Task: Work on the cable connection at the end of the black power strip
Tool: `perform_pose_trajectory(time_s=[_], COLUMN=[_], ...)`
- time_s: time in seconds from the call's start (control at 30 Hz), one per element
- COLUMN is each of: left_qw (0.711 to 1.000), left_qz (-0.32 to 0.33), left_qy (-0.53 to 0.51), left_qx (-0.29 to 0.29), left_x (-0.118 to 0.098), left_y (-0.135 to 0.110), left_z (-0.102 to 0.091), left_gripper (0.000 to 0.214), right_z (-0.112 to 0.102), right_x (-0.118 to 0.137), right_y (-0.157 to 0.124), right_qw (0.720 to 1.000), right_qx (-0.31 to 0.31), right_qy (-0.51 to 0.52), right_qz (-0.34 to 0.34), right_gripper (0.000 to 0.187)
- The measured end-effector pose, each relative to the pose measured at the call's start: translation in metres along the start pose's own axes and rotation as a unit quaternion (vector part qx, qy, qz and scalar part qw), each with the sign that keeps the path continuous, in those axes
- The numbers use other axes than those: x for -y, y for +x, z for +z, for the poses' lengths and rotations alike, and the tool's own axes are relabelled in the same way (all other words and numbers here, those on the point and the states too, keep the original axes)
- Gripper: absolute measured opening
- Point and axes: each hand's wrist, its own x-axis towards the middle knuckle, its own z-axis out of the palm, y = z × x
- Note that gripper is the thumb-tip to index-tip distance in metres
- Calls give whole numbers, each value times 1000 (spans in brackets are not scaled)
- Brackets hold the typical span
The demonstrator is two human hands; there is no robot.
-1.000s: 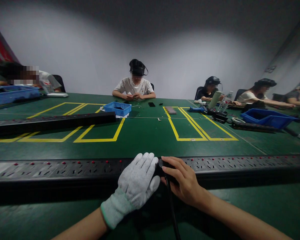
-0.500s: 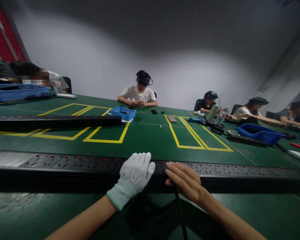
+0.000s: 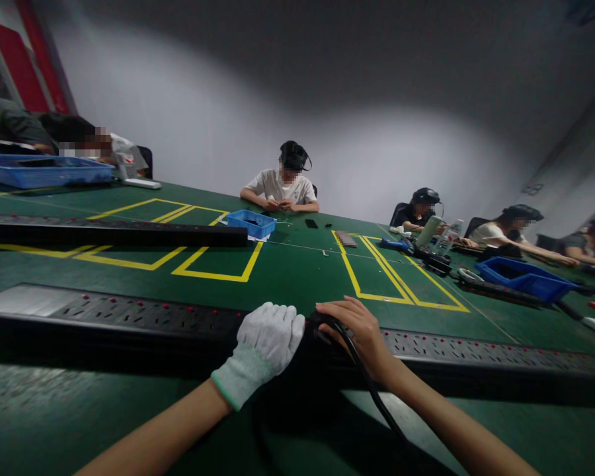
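Observation:
A long black power strip (image 3: 129,317) with red switches lies across the green table (image 3: 287,271) just in front of me. My left hand (image 3: 268,337), in a white glove, rests on top of the strip near its middle, fingers curled over it. My bare right hand (image 3: 354,330) sits right beside it, fingers bent around a black plug on the strip. A black cable (image 3: 371,396) runs from that plug toward me, along my right forearm.
A second black power strip (image 3: 109,233) lies further back on the left, next to a small blue bin (image 3: 252,223). Yellow rectangles (image 3: 377,277) mark the table. Several people sit around the far and right sides with blue trays (image 3: 525,279) and tools.
The view has tilted and swung. My right hand has lifted from lying flat on the strip to gripping the plug, and the cable now shows arching over it. The left hand stays put.

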Motion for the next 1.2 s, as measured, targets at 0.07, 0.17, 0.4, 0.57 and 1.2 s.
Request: perform_pose_trajectory(time_s=[0.07, 0.17, 0.4, 0.57, 1.2], left_qw=[1000, 1000, 999, 996, 994], left_qz=[0, 1, 13, 43, 95], left_qy=[5, 13, 33, 60, 50], left_qx=[-4, -1, -8, -52, -34], left_x=[0, 1, 8, 9, 10], left_y=[-2, -4, -15, -24, -20], left_z=[4, 10, 23, 32, 24], left_gripper=[33, 30, 21, 26, 27], right_z=[-2, -4, 10, 22, 16], right_x=[1, 2, 16, 23, 18], right_y=[5, 17, 22, -14, -9], right_qw=[999, 997, 993, 995, 979], right_qx=[27, 71, 73, -17, 93], right_qy=[-15, -37, -83, -76, -171], right_qz=[8, -3, -50, -57, -57], right_gripper=[22, 20, 19, 33, 12])
